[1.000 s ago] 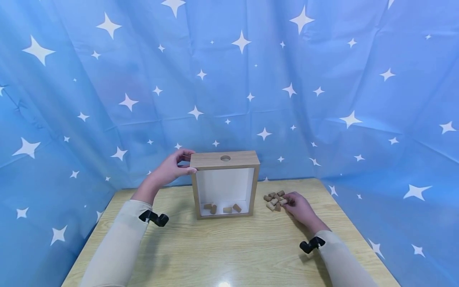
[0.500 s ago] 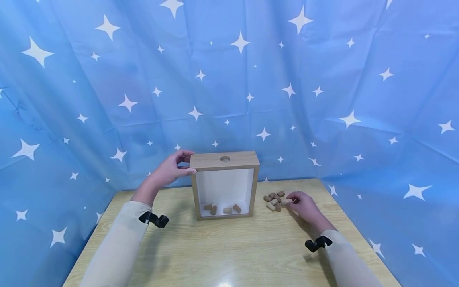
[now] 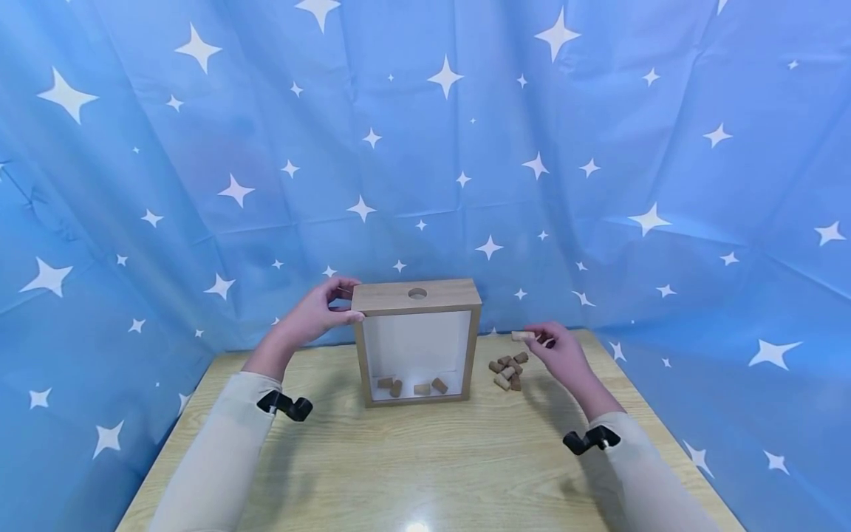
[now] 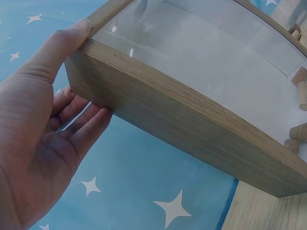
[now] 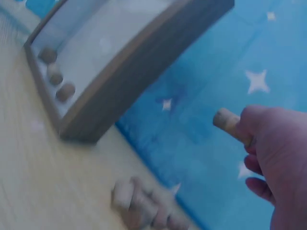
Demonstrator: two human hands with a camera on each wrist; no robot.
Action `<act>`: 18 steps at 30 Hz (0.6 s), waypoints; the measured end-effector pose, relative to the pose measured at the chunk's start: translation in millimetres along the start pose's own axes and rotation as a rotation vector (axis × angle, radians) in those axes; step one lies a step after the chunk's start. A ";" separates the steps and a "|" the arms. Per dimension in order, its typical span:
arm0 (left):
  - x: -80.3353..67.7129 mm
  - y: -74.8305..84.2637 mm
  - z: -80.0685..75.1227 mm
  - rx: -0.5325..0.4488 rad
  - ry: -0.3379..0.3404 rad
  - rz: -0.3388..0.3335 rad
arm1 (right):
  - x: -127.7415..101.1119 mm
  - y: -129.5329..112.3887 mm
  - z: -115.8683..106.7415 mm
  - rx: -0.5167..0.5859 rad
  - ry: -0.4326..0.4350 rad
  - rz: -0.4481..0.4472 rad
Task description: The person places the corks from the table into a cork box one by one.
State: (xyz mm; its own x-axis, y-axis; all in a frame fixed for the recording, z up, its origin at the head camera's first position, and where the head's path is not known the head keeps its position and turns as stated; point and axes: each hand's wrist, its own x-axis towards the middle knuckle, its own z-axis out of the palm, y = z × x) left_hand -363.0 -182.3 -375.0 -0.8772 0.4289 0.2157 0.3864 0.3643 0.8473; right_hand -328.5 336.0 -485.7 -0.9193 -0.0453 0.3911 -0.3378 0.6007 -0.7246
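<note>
The cork (image 3: 522, 335) is small, light brown and round like a little log. It lies sideways in the air, pinched in the right hand (image 3: 561, 356), above the pile of corks (image 3: 507, 370) on the table. The wooden box (image 3: 417, 341) stands upright with a see-through front and a round hole (image 3: 417, 293) on top. Four corks lie inside at the bottom. The left hand (image 3: 314, 314) grips its top left corner.

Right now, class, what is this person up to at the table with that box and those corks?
A person sits at a wooden table. Their left hand grips the top left corner of an upright glass-fronted wooden box with a round hole in its top. Their right hand pinches one cork in the air, above a small pile of corks beside the box. Four corks lie inside the box.
</note>
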 end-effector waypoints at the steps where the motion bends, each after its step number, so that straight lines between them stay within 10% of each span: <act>1: -0.2 0.1 0.1 -0.001 -0.001 0.000 | 2.9 -6.1 -1.1 0.009 0.010 -0.006; 18: 0.7 -2.0 -0.9 -0.010 -0.003 0.001 | 52.4 -118.6 -12.3 0.124 0.203 -0.168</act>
State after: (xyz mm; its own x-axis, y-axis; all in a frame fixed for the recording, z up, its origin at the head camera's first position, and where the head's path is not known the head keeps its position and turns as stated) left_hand -364.6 -183.5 -376.0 -0.8762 0.4314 0.2149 0.3840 0.3554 0.8522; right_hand -334.2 272.2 -372.3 -0.7936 0.0322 0.6076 -0.5152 0.4958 -0.6991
